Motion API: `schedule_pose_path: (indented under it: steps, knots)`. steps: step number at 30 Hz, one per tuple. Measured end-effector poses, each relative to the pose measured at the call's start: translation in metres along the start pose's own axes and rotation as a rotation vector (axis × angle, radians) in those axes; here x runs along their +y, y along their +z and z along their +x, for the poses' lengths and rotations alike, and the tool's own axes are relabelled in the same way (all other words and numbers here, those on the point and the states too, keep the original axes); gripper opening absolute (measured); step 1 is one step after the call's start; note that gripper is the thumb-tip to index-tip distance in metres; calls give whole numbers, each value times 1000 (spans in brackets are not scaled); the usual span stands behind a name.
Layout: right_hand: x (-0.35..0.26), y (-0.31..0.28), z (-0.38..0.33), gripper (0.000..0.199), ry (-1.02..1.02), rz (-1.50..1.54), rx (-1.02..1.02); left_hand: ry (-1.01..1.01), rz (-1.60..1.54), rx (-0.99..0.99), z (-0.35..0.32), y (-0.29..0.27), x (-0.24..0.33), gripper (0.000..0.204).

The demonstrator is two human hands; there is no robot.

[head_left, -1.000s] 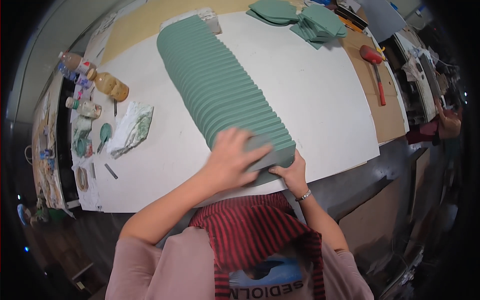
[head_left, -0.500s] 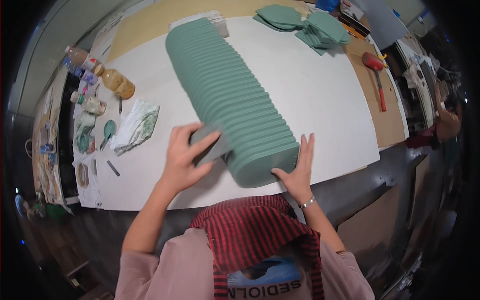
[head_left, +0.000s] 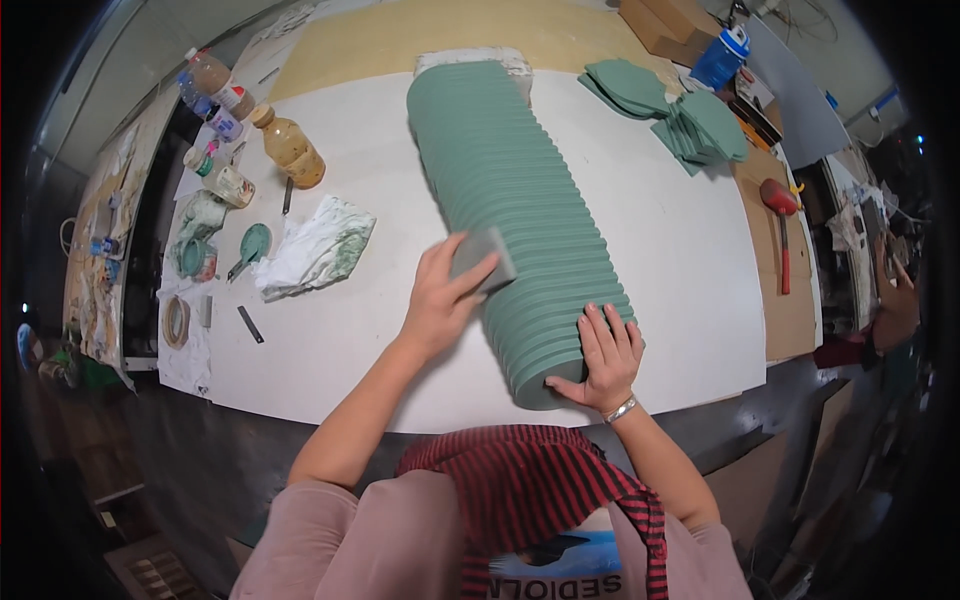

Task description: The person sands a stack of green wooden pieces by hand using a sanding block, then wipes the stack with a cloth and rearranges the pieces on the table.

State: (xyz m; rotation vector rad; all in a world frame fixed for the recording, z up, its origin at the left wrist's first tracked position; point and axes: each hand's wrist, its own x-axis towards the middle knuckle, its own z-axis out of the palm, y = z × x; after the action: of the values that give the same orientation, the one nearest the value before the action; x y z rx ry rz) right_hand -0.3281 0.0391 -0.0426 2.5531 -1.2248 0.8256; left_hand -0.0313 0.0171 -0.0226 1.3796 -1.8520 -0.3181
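Observation:
A long row of green round-ended panels (head_left: 520, 180), pressed face to face, lies on the white tabletop, running from near me to the far side. My left hand (head_left: 440, 290) is closed round a grey block that looks like a sanding block (head_left: 490, 255), held against the row's left, curved side. On the near right end of the row rests my right hand (head_left: 605, 365). Its fingers stretch over the panel edges, and the thumb lies against the end face. A whitish block (head_left: 525, 70) stands behind the far end of the row, partly hidden.
Loose green panels (head_left: 700, 130) lie in piles at the far right, near a blue-lidded jug (head_left: 722, 58). A red mallet (head_left: 781, 225) lies on brown board. On the left are a stained white cloth (head_left: 318, 250), a yellowish bottle (head_left: 290, 150), other bottles and a tape roll (head_left: 175, 322).
The whole view has shifted, so the table things sit farther right and lower. My left hand has slid the block farther up the row. The right hand's fingers have moved onto the panel edges.

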Motion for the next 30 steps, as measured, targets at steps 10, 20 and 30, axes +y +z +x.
schedule_pose_path:
  steps: [10, 20, 30]
  knots:
    - [0, 5, 1, 82, 9, -49, 30, 56, 12, 32, 48, -5, -6, 56]
    - [-2, 4, -1, 83, 18, -72, 30, -42, -33, 51, 36, -7, -26, 54]
    - [-1, 5, -2, 84, 27, -78, 23, -179, -19, 53, 23, -6, -38, 51]
